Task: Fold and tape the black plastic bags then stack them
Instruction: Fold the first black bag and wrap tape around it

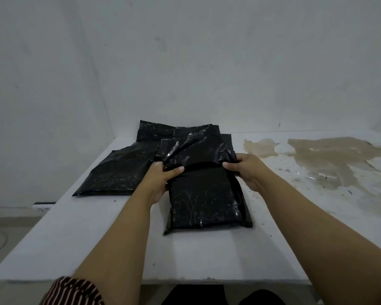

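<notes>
- Presently, one filled black plastic bag [207, 199] lies on the white desk [79, 234], near the middle of its width and closer to the near edge than the other bags are. Its long axis runs from the near edge toward the far edge.
- Left hand [163, 179] is clamped on the left corner of the bag's far flap [198, 153]; the thumb lies on top, the fingers are hidden beneath.
- Right hand [246, 170] is clamped on the right corner of the same flap, thumb likewise on top. The hands are apart, one at each side of the bag.
- The flap rises crumpled and loose beyond the hands (it is not yet flat on the bag body).
- Judgement: the step in hand is the fold of the open end. The flap lies on the far side of both hands, so the coming move turns on drawing it toward the near edge, across the short axis. Both hands are equally near; neither leads.
- More black bags [119, 172] lie toward the far left corner, overlapping, one just beside the left hand. Whether they are taped cannot be told.
- No tape is visible anywhere.
- A brown stain [330, 159] marks the desk's right side, well apart from the work.
</notes>
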Available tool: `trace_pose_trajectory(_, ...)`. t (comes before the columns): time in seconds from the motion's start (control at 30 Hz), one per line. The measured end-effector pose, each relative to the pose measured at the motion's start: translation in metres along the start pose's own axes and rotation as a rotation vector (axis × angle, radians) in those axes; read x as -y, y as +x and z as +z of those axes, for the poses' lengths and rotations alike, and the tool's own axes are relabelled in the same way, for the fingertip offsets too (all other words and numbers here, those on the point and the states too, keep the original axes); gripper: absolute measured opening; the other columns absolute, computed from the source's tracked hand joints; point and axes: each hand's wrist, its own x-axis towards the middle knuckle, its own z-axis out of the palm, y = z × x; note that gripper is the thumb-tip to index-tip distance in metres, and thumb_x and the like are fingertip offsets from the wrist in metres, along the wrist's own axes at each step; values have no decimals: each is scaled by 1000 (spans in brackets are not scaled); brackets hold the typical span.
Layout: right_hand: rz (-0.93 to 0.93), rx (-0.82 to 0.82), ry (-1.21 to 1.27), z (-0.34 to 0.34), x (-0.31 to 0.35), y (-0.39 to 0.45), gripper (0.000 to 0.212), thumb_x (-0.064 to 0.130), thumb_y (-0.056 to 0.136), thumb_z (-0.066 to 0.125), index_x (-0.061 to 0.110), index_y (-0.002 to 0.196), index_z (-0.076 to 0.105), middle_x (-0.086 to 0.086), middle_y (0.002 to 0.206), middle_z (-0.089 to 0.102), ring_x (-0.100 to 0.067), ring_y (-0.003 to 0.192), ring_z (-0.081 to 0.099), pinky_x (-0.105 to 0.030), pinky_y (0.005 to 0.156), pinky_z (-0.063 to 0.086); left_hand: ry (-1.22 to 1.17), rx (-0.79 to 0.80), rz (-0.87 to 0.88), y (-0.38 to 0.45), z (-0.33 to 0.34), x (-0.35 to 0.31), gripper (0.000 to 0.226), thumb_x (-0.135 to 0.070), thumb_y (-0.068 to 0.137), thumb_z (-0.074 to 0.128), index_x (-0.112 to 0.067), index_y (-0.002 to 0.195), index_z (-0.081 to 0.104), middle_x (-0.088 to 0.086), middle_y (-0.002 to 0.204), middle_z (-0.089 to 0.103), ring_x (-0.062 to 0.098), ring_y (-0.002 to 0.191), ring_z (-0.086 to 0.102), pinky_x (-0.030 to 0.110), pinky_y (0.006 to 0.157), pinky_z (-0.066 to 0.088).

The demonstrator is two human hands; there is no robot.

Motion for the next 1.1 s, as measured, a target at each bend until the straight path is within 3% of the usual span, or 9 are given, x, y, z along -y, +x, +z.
trace_pose_trajectory(0.1,13,58,21,-2,-3,0,16,-6,85,64,6,94,67,-9,93,68,-21,85,63,-28,79,52,41,49,-31,-1,-5,1,25,2,85,68,-19,97,64,-5,89,76,14,90,69,28,80,54)
trace_pose_trajectory(0.3,1,45,-41,-3,-7,-2,27,-10,80,65,6,101,66,-11,98,69,-25,92,64,-24,71,50,76,38,21,1,-10,10,31,2,81,72,-22,99,67,4,107,73,21,104,67,35,94,51)
trace_pose_trajectory(0.47,-209,51,-43,2,11,-3,43,11,72,82,11,112,64,-4,102,71,-13,92,69,-21,78,54,109,-11,27,10,-11,19,35,-1,78,76,-11,111,68,9,112,72,24,107,67,35,95,52)
trace_pose_trajectory(0.53,-345,-31,-162,7,22,-3,35,17,71,84,15,101,68,2,90,71,-6,83,66,-14,73,52,156,-8,17,14,-13,21,40,-6,76,79,-10,115,68,7,111,73,24,107,68,38,98,51)
trace_pose_trajectory(0.63,-498,-102,-515,13,35,-1,24,26,68,84,24,89,73,10,85,72,1,83,65,-14,80,49,196,-2,17,17,-13,23,42,-10,75,81,-11,115,69,5,110,74,23,106,68,39,98,51)
trace_pose_trajectory(0.73,-579,-93,-902,20,45,2,25,37,70,81,32,94,74,12,90,72,-2,90,64,-24,93,44,163,-13,35,19,-9,25,41,-5,75,79,-7,114,68,8,109,74,24,105,68,35,95,52)
trace_pose_trajectory(0.8,-591,-19,-1070,25,47,2,26,35,76,76,30,101,74,9,97,72,-8,96,62,-26,93,42,150,-19,49,19,-7,27,40,-2,74,79,-5,113,69,9,107,74,25,104,69,32,91,53)
trace_pose_trajectory(0.97,-605,36,-1174,28,37,0,18,25,85,68,18,101,74,0,94,64,-19,94,58,-25,77,40,242,-32,78,17,-8,28,37,-1,76,78,-5,111,69,7,104,74,20,100,70,26,86,55)
trace_pose_trajectory(1.1,-632,33,-1177,27,29,-5,16,25,86,67,16,97,75,1,93,66,-17,91,59,-24,78,43,357,-23,127,12,-14,25,36,-2,78,78,-6,112,69,6,107,73,15,99,69,22,88,54)
